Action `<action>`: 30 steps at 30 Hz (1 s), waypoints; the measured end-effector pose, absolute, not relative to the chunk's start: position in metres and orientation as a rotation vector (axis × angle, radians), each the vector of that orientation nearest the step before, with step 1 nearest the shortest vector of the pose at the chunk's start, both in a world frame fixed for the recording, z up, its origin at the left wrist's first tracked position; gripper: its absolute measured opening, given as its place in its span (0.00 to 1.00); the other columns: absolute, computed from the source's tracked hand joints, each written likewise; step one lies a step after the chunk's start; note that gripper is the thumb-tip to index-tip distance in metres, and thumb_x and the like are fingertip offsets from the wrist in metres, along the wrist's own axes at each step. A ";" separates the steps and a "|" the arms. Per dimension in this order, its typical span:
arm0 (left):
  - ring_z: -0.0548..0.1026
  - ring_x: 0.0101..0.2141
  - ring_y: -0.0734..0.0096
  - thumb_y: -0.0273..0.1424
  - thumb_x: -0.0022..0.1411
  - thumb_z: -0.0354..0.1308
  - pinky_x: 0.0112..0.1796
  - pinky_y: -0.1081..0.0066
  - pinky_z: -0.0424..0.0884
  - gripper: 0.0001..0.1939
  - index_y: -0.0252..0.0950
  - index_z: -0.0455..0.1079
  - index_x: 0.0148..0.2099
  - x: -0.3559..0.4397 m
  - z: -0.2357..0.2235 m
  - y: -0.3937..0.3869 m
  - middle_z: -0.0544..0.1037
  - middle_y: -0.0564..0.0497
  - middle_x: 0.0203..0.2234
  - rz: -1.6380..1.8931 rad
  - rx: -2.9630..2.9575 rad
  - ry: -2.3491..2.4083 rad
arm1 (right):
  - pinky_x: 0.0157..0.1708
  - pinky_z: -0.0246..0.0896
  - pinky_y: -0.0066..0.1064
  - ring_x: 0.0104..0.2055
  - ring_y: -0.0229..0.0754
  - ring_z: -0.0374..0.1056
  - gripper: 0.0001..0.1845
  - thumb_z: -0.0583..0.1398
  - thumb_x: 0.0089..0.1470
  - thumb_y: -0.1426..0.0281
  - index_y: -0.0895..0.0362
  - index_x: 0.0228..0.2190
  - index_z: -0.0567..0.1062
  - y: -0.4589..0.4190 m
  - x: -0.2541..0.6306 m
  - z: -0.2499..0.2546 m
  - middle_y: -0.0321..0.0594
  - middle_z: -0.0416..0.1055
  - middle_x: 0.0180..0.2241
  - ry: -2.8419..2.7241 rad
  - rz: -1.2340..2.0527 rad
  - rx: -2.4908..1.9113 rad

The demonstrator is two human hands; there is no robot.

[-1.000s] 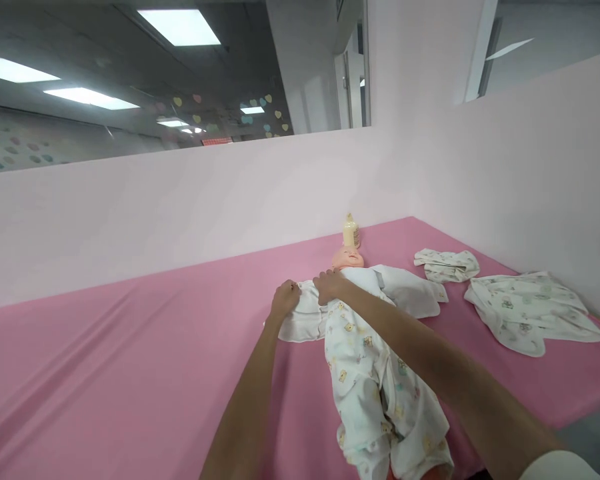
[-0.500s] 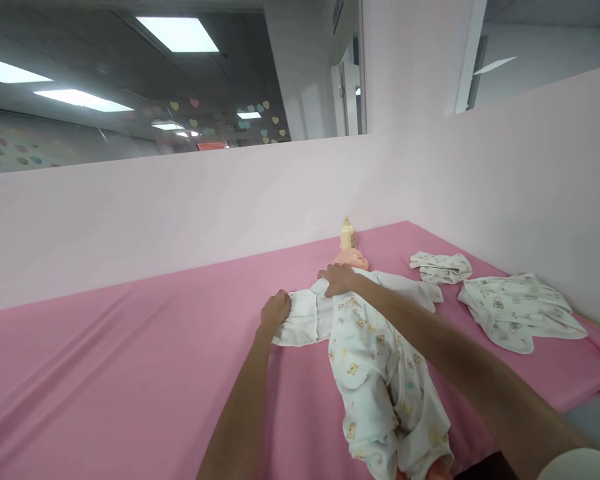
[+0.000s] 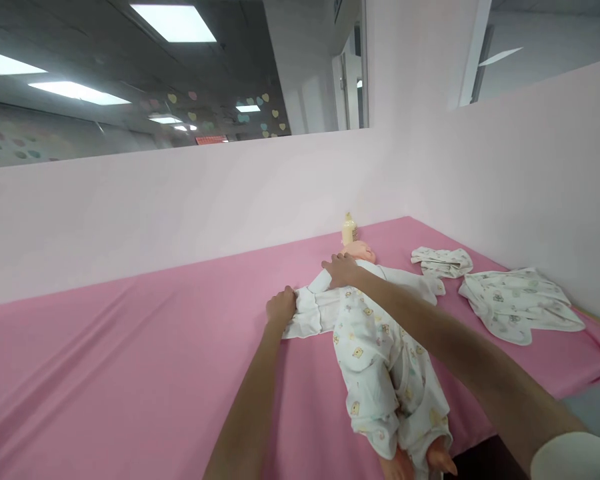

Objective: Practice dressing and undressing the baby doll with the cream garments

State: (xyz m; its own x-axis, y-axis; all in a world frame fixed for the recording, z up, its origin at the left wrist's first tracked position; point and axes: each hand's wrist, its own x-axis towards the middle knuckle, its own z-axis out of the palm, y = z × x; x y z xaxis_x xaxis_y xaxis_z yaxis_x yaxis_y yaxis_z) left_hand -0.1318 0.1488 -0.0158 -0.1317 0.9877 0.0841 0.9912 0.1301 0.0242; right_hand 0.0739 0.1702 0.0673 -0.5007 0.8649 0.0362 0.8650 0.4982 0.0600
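On the broad bench draped in pink cloth (image 3: 145, 373) lay a baby doll with a pinkish, plastic-looking head (image 3: 359, 251); its feet showed fully now, where a second earlier they had been mostly cut off. White trousers printed with yellow bears (image 3: 370, 360) covered its legs. At right lay a spread white cloth with a small print (image 3: 523, 303).

A plain white fabric garment (image 3: 315, 312) reached out from the doll's side. More of it was exposed than a second before, because the right hand (image 3: 343, 270) had moved up and away from the left hand (image 3: 281, 305); this suggested the fabric was being drawn out flat. The left was clenched on its outer end; the right lay over the doll's upper chest, its grip impossible to tell.

Beyond lay a folded printed white cloth (image 3: 443, 261). The only container, a pale yellow pump bottle (image 3: 349, 230), stood behind the doll's head, its contents unclear.
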 end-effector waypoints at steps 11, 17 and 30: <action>0.75 0.44 0.52 0.31 0.67 0.37 0.40 0.61 0.67 0.17 0.32 0.63 0.50 -0.129 -0.020 0.150 0.77 0.35 0.40 -0.123 -2.017 -2.334 | 0.49 0.51 0.41 0.50 0.51 0.64 0.19 0.57 0.55 0.71 0.58 0.49 0.69 0.171 0.025 0.027 0.50 0.71 0.48 -3.005 -0.477 -1.044; 0.76 0.44 0.51 0.32 0.67 0.39 0.40 0.61 0.67 0.16 0.32 0.64 0.49 -0.129 -0.018 0.147 0.77 0.35 0.41 -0.154 -2.003 -2.361 | 0.48 0.50 0.41 0.48 0.51 0.65 0.16 0.55 0.58 0.68 0.56 0.46 0.73 0.167 0.034 0.044 0.50 0.72 0.45 -2.941 -0.475 -1.096; 0.75 0.45 0.52 0.34 0.67 0.39 0.41 0.60 0.67 0.19 0.34 0.66 0.51 -0.130 -0.016 0.150 0.76 0.35 0.43 -0.153 -1.982 -2.429 | 0.48 0.53 0.42 0.49 0.53 0.64 0.20 0.55 0.60 0.62 0.55 0.52 0.68 0.145 0.044 0.074 0.53 0.68 0.49 -2.634 -0.410 -1.269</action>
